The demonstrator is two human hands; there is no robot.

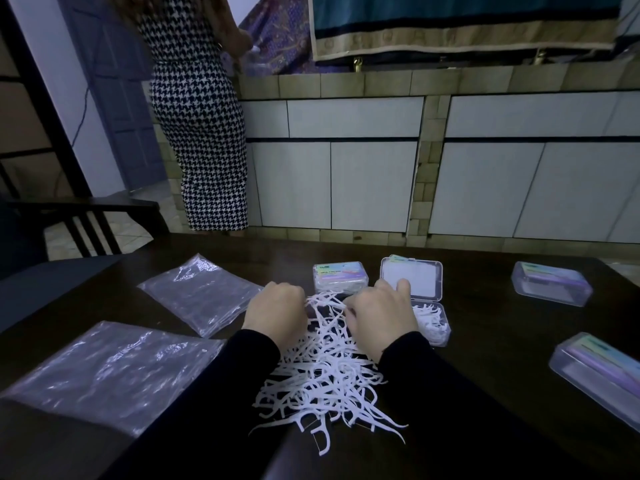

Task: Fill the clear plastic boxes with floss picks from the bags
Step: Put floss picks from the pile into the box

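- Curling both hands, we gather thin white floss picks (pixel 322 368) heaped at lower centre: left hand (pixel 275 315) and right hand (pixel 381 318) each pinch some.
- Just right, our open clear plastic box (pixel 431 322) holds picks.
- Crinkled glossy bags (pixel 201 294) lie flat at left.

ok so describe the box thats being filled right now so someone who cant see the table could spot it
On the dark table, look just right of the loose pile of floss picks, beside the right hand. The open box is there, its lid standing up behind it. It is the only box open, with white picks inside.
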